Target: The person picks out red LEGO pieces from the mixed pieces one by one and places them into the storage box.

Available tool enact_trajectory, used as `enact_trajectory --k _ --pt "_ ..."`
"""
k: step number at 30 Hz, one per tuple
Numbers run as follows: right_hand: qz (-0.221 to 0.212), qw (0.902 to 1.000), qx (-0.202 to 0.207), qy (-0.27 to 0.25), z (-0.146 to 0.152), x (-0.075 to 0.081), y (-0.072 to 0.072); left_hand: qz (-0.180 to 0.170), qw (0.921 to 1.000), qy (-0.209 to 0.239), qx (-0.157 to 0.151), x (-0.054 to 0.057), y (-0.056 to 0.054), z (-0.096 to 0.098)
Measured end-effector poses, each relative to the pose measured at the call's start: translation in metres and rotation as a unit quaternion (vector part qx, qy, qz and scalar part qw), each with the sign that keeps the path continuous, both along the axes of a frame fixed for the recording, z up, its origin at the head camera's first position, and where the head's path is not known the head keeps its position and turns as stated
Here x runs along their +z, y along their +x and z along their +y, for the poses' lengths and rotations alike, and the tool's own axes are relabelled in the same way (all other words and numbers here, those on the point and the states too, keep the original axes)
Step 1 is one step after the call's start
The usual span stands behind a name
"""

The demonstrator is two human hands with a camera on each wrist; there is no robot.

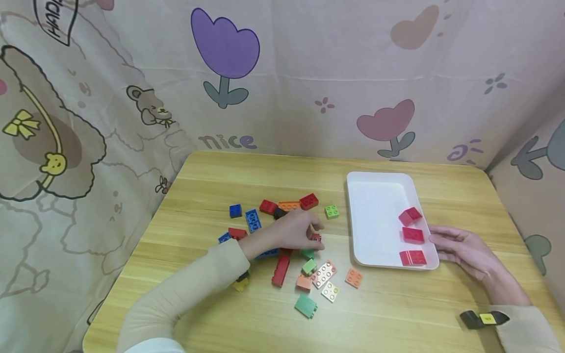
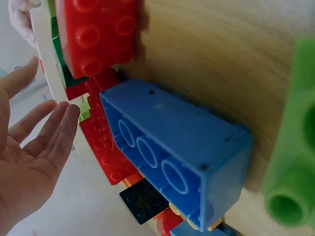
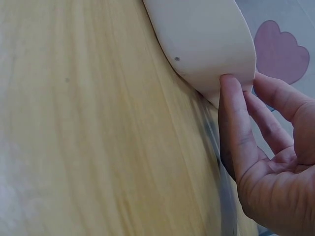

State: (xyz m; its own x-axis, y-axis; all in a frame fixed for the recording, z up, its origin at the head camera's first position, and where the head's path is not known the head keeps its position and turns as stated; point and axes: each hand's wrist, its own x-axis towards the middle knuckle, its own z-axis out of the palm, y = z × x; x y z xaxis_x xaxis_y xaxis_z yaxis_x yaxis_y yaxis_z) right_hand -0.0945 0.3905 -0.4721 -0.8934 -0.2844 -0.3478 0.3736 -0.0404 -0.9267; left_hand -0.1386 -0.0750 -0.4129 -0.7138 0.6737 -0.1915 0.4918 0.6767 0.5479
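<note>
Over the right side of the brick cluster, the left hand [image 1: 293, 230] is hanging with thumb and fingers parted, bracketing a small red brick [image 1: 316, 238]; contact is not showing. At the right end of the table [image 1: 397, 309], the right hand [image 1: 463, 247] is pinching the right wall of the white tray [image 1: 372, 220] between thumb and fingers. Three red bricks [image 1: 413, 235] are lying along that wall, leaving the tray's left portion as open floor.

Around the left hand, a green brick [image 1: 307, 253] is sitting just below the fingers, and a long red brick [image 1: 280, 270] is lying nearer the viewer. Beneath the left forearm, a blue brick [image 2: 177, 147] is resting on its side, tubes exposed.

Between left hand and tray, a strip of wood is providing passage; a lime brick [image 1: 332, 212] is bordering its far end, an orange brick [image 1: 354, 278] its near end. Behind, a printed curtain [image 1: 300, 98] is closing off the far table edge.

The left forearm is hiding part of the cluster. At the left-wrist view's right border, a light-green brick [image 2: 295, 147] is appearing blurred and cut off.
</note>
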Motion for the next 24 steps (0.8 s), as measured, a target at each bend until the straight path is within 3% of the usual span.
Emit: enact_trajectory --k 10,17,24 --pt "0.002 1.0000 0.002 0.008 -0.001 0.002 0.000 0.041 0.9982 -0.025 -0.035 -0.006 0.001 0.005" --pt "0.003 1.0000 0.001 0.005 0.000 -0.001 0.001 0.053 0.9973 -0.034 -0.037 -0.009 0.002 0.008" --pt "0.004 1.0000 0.002 0.008 0.000 0.000 0.001 0.046 0.9984 -0.016 -0.030 -0.011 0.000 0.008"
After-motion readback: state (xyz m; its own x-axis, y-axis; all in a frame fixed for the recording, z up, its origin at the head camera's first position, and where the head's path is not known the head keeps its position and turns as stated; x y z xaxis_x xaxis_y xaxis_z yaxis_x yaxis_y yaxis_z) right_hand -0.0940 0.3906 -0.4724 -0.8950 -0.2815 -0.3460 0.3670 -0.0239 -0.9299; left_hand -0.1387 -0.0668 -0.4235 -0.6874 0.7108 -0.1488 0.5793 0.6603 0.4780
